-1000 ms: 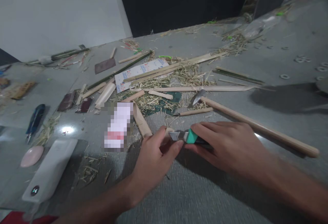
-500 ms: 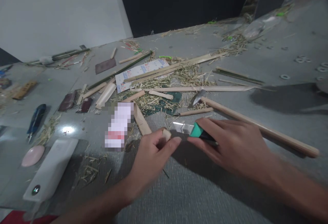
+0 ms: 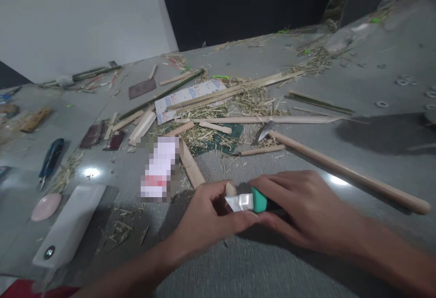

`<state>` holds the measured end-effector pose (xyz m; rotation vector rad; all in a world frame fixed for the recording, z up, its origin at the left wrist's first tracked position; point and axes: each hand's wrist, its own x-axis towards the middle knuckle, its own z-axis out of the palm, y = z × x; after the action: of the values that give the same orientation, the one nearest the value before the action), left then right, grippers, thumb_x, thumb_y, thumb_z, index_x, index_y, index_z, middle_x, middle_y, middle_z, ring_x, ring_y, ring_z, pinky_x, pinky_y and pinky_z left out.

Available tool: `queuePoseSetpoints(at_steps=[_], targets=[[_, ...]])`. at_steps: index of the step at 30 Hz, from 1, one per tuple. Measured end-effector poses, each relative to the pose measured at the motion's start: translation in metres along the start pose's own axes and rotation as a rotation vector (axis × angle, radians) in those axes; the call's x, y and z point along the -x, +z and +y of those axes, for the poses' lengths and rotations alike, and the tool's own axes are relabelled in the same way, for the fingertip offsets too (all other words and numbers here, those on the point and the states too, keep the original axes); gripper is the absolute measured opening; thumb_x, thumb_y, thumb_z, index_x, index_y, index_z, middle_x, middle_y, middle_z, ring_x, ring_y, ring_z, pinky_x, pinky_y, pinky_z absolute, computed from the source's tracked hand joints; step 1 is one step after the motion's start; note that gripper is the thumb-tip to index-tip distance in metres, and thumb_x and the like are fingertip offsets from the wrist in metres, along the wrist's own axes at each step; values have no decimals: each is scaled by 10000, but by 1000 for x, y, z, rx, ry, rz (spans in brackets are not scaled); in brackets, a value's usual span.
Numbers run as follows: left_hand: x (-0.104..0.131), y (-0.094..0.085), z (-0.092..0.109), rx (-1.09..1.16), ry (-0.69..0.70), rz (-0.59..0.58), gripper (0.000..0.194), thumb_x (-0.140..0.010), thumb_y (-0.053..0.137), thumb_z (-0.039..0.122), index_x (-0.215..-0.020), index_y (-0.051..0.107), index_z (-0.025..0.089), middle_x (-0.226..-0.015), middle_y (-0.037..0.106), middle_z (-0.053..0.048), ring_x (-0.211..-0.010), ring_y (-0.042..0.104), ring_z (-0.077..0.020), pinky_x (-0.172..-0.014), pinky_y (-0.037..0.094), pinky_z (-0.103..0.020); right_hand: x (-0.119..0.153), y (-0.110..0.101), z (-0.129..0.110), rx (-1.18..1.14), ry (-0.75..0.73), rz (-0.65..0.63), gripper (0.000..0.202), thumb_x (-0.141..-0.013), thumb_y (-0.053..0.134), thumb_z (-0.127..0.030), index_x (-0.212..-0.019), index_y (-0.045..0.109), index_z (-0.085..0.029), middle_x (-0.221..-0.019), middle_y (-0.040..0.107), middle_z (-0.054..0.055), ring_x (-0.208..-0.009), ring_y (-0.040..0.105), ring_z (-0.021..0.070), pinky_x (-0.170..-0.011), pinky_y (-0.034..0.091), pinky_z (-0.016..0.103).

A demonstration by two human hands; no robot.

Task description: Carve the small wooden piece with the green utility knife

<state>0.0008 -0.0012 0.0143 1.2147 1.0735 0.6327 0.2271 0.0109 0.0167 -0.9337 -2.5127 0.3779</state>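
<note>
Grey tabletop (image 3: 357, 75) spreads out before me, backed by a white panel (image 3: 85, 16) and a black panel (image 3: 245, 2), with loose straw (image 3: 252, 98) strewn over its middle. In the foreground a person works with two bare hands drawn close together. From where I stand, the left hand (image 3: 206, 209) is curled, thumb and fingers closed around a pale wood piece (image 3: 230, 190) whose blunt end shows between them. The right hand (image 3: 296, 198) grips a cutter knife (image 3: 251, 201) by its dark body, just behind the green collar (image 3: 260, 199), and the metal blade (image 3: 235, 203) points left, at the near side of the wood. Whether its edge touches the wood I cannot tell. The left thumb (image 3: 238, 221) stretches just below the blade, toward the right fingers.

Just beyond the left hand lies a flat wooden strip (image 3: 192, 164), its near end meeting the hand's outline. A metal-headed tool (image 3: 327, 161) with a long wooden handle rests slantwise past the right hand, and a slim wooden-handled tool (image 3: 262, 150) lies near its head. Over to the left I see a white power bank (image 3: 70, 225), a pink oval object (image 3: 47, 207) beside it and a blue-handled tool (image 3: 52, 157). Farther back, a printed sheet (image 3: 190, 94) lies under long strips (image 3: 282, 78), and metal washers (image 3: 378, 104) are scattered at the right.
</note>
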Motion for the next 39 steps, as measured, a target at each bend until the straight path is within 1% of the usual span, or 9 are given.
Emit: queuePoseSetpoints(at_steps=[5,8,11,15,22,27,31,35,39], targets=[[1,0,0,80,25,-78,432,-800,834,425,-686,481,205,-632,396,63,-588,298,-93,-516,242,-233,0,2,0,-4,-15,-1,452,-1133,375,-558,-994,617,-202,-737,676,4,-592,587,167,-586,309,332],[0,-1,-1,128,22,-122,406,-820,826,390,-702,487,203,-651,404,61,-599,302,-94,-526,262,-224,0,1,-2,6,-30,-5,439,-1135,382,-544,-991,615,-200,-741,679,5,-598,592,167,-581,311,331],[1,-2,-1,133,33,-132,404,-815,840,374,-696,496,198,-654,418,58,-606,319,-96,-540,279,-224,-1,0,-4,13,-49,23,449,-1137,374,-543,-957,603,-200,-728,665,0,-587,579,158,-572,316,325],[3,-1,0,143,46,-135,434,-815,849,424,-692,501,197,-649,403,61,-610,309,-100,-555,278,-234,-3,0,-5,16,-54,49,451,-1136,375,-555,-960,600,-206,-733,657,-10,-595,571,151,-576,331,319],[1,3,-5,97,91,-72,438,-857,797,463,-711,477,202,-676,396,57,-649,321,-114,-596,263,-251,-1,0,-8,57,-27,83,435,-1132,404,-549,-924,586,-213,-721,640,-19,-603,588,145,-583,347,314],[0,3,-6,134,89,-102,491,-865,789,542,-707,472,202,-679,391,56,-641,308,-111,-596,285,-248,-2,2,-11,67,-10,95,458,-1134,392,-554,-884,567,-212,-707,645,-22,-563,582,132,-551,348,303],[2,7,-6,180,103,-80,459,-875,798,504,-713,498,196,-669,388,60,-637,300,-109,-589,272,-250,-3,5,-15,72,2,140,469,-1134,373,-564,-863,538,-218,-701,645,-27,-544,577,121,-538,351,289],[5,11,-10,287,67,-39,406,-852,837,463,-746,558,188,-656,392,73,-614,297,-94,-588,300,-233,-2,7,-18,88,16,162,462,-1129,360,-577,-872,518,-227,-699,634,-35,-528,553,118,-523,337,286],[7,14,-17,364,27,-7,416,-850,860,464,-739,578,179,-661,437,68,-590,322,-75,-543,281,-208,-1,7,-20,122,33,173,438,-1137,348,-559,-872,486,-238,-684,612,-45,-527,551,122,-526,331,287]])
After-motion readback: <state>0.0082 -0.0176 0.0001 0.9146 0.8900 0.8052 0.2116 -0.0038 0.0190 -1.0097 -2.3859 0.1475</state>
